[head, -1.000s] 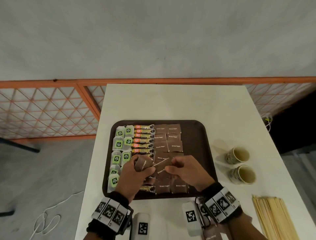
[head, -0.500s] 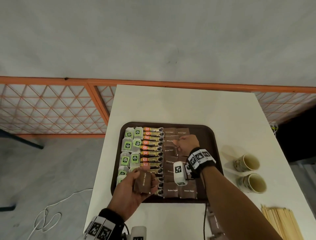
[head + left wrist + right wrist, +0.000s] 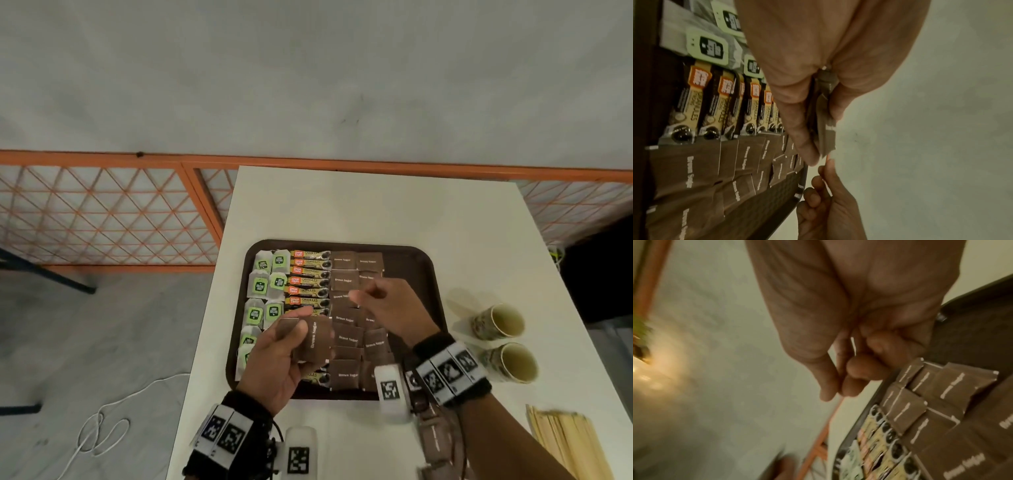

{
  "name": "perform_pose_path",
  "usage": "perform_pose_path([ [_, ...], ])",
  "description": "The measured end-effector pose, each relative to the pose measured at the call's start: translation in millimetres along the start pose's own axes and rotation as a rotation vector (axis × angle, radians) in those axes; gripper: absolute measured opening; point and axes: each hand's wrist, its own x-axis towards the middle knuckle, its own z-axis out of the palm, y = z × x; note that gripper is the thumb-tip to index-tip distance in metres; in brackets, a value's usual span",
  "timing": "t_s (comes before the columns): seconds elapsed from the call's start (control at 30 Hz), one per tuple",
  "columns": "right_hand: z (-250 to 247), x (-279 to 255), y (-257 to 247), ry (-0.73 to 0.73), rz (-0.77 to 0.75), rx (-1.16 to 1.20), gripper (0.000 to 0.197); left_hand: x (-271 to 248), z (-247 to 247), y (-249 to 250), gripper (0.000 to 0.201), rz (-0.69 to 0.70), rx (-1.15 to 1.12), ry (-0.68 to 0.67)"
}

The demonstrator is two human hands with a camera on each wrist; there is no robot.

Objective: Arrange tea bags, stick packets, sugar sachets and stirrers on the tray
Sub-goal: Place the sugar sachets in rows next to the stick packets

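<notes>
My right hand (image 3: 387, 310) is drawing back over tray (image 3: 428, 274) from far sugar rows, fingers curled, empty: another sachet laid. My left hand (image 3: 281, 356) is gripping sugar sachets (image 3: 313, 339) stack above tray's near-left part. Stirrers (image 3: 568, 442) are lying on table right of tray, unplaced.

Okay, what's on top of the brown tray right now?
On the brown tray lie tea bags, stick packets and brown sugar sachets in columns. Both hands hover above and cover its near part, so what lies there is hidden.
</notes>
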Motion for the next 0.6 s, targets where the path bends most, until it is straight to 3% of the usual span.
perform_pose_path([
  [0.13,-6,-37,-10,-0.136,-0.172,0.015,0.023,2,20,-9,0.014,0.044,0.234,0.007],
  [0.23,-3,-50,-3,-0.176,-0.199,0.093,0.012,2,28,-17,0.013,0.077,0.381,0.044],
  [0.33,-4,-55,11,-0.117,-0.107,0.275,0.011,2,30,-24,0.021,0.053,0.429,0.023],
  [0.47,-11,-55,25,-0.273,-0.058,0.213,0.012,5,29,-29,0.016,0.058,0.53,0.013],
  [0.6,-19,-13,39,-0.065,0.121,0.378,0.011,7,19,-30,0.018,0.068,0.467,0.092],
])
